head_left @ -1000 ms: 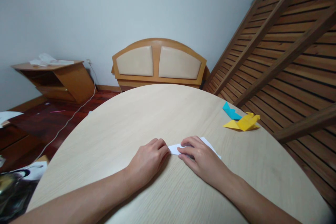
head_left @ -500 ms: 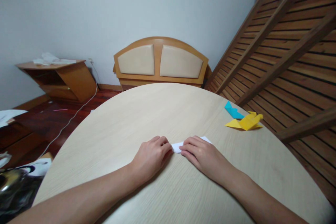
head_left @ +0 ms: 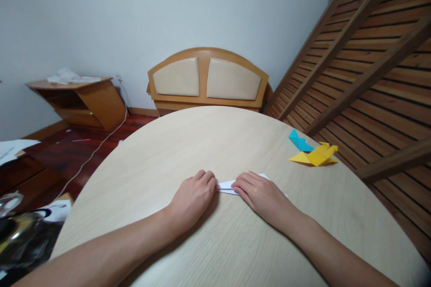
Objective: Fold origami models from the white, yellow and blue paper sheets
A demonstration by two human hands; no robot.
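A narrow folded white paper (head_left: 226, 186) lies on the round pale wooden table (head_left: 188, 143), with a lengthwise line along its visible middle. My left hand (head_left: 195, 195) pinches the paper's left end, its fingertips mostly tucked out of sight. Over the right part rests my right hand (head_left: 259, 190), fingers curled and pressed together on the paper. A white corner sticks out beyond its knuckles, and most of that side is covered by the hand.
Near the table's right edge sit a yellow folded-paper figure (head_left: 318, 156) and a blue folded-paper figure (head_left: 299, 141). Behind the table stands a headboard (head_left: 204, 76); a slatted wooden frame (head_left: 370, 67) leans at right. A low cabinet (head_left: 97, 103) and a white cable (head_left: 94, 152) are at left.
My left hand has shifted slightly left and up, and more of the white paper shows between the hands. Its lengthwise line is now visible. The view has moved a little.
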